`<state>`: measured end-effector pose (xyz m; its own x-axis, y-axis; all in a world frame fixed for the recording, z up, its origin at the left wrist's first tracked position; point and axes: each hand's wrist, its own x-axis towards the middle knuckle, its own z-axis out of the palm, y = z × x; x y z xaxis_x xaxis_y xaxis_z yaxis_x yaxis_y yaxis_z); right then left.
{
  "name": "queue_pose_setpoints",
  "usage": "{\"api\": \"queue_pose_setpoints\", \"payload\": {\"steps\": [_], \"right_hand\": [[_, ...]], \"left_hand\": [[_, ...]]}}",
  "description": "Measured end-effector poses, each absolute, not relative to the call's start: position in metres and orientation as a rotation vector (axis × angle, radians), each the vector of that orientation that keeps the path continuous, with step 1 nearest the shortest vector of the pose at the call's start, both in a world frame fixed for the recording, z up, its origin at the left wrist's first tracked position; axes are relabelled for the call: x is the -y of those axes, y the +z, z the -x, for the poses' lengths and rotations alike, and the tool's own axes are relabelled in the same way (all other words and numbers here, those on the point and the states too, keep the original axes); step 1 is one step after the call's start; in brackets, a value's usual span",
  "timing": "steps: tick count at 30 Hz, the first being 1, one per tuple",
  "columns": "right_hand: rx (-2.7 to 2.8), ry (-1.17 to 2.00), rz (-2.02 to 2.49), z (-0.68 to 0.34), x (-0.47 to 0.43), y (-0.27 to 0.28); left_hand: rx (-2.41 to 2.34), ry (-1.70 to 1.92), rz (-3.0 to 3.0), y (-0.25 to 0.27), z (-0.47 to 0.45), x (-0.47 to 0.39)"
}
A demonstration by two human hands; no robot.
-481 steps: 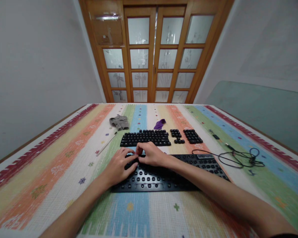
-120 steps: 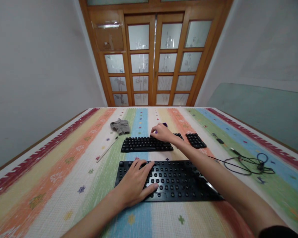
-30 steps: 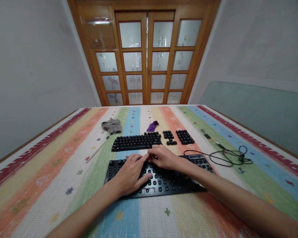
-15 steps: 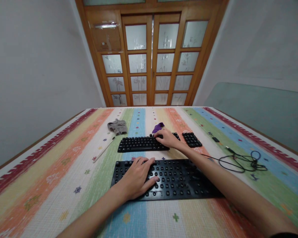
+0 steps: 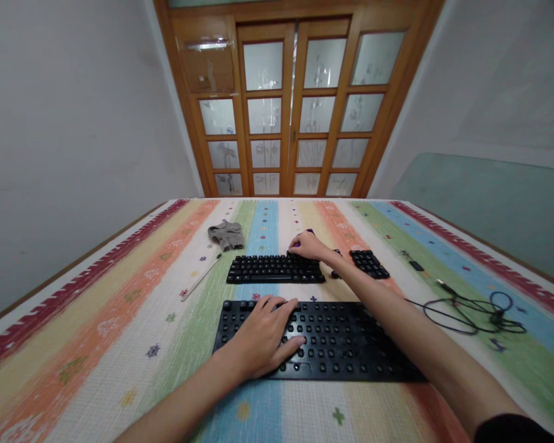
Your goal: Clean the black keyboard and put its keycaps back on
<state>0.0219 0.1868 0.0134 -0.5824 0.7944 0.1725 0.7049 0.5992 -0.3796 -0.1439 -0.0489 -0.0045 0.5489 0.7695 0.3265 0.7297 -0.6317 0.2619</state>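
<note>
My left hand (image 5: pixel 265 338) lies with its fingers spread on a black keyboard (image 5: pixel 337 344) that has most of its keycaps off, showing bare switches. A few caps remain at its top left corner. Behind it, loose black keycaps (image 5: pixel 272 269) are laid out in keyboard rows. My right hand (image 5: pixel 308 246) is at the back row of these caps, thumb and fingers pinched together on what looks like a keycap (image 5: pixel 290 253). A purple cloth (image 5: pixel 310 231) is mostly hidden behind this hand. My right forearm passes over the keyboard's right part.
A block of number-pad keycaps (image 5: pixel 369 264) sits to the right. Beyond it are a small black piece (image 5: pixel 416 266) and a coiled black cable (image 5: pixel 473 317). On the left lie a grey cloth (image 5: pixel 226 235) and a thin brush (image 5: pixel 200 278). A striped tablecloth (image 5: pixel 96 344) covers the table.
My right hand has moved slightly away from me along the back row, now covering most of the purple cloth. My left hand stays on the keyboard. The whole view has shifted a little.
</note>
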Motion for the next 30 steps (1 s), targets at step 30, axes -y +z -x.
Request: {"api": "queue_pose_setpoints", "payload": {"steps": [30], "right_hand": [[2.314, 1.096, 0.899, -0.08, -0.081, 0.024]], "left_hand": [[-1.295, 0.725, -2.611, -0.008, 0.147, 0.046]]}}
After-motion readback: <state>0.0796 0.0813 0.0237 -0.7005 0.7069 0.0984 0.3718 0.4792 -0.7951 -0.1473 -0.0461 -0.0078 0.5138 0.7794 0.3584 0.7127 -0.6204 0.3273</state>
